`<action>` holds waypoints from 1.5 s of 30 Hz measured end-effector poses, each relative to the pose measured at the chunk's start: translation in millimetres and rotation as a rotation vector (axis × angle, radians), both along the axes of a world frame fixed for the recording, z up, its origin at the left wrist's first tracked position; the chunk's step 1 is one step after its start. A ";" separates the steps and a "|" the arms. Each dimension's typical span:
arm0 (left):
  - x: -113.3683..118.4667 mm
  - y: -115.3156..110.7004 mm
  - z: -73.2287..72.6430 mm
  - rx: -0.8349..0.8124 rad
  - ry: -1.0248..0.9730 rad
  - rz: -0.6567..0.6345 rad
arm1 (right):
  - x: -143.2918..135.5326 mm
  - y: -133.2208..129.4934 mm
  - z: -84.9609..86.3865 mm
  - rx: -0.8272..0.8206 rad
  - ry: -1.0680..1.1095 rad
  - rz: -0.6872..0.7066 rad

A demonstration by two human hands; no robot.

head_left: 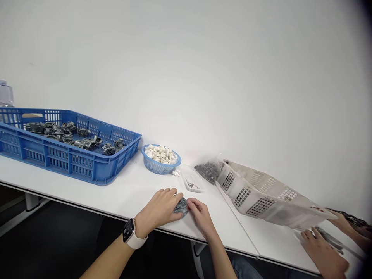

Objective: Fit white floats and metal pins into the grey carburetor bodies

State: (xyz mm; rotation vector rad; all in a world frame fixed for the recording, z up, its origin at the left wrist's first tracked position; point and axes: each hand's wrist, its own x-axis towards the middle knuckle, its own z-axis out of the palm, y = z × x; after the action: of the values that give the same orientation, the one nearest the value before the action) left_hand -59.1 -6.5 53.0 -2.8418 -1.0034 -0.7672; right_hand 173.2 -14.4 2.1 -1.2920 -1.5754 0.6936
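Observation:
My left hand (162,206), with a watch on its wrist, is closed over a grey metal casting (181,206) and holds it near the table's front edge. Fingers cover much of the casting, so its full shape is hidden. At its right side my right hand (200,215) is closed in a pinch, thumb and forefinger together against the part. Whatever lies between those fingertips is too small to name. Just beyond the hands is a shallow clear tray (192,183) with a few small thin pieces in it.
A large blue crate (101,170) of metal castings stands left. Behind sit a blue basket (158,167) of white plastic parts and a bag of small dark pieces (207,170). A whitish crate (261,193) stands right, near another person's hands (321,248).

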 end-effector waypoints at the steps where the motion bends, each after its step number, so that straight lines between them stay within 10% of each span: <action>1: 0.0 -0.2 0.5 -0.001 -0.003 0.000 | -0.3 0.2 -0.1 0.004 0.001 -0.004; 45: -3.9 1.9 2.8 -0.022 -0.123 -0.058 | 5.5 6.2 -5.8 0.013 0.033 0.016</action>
State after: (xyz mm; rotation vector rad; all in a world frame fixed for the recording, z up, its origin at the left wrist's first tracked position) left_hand -63.0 -4.6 55.8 -2.8850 -0.9519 -0.9534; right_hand 178.7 -8.1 -3.7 -1.2536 -1.5629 0.7096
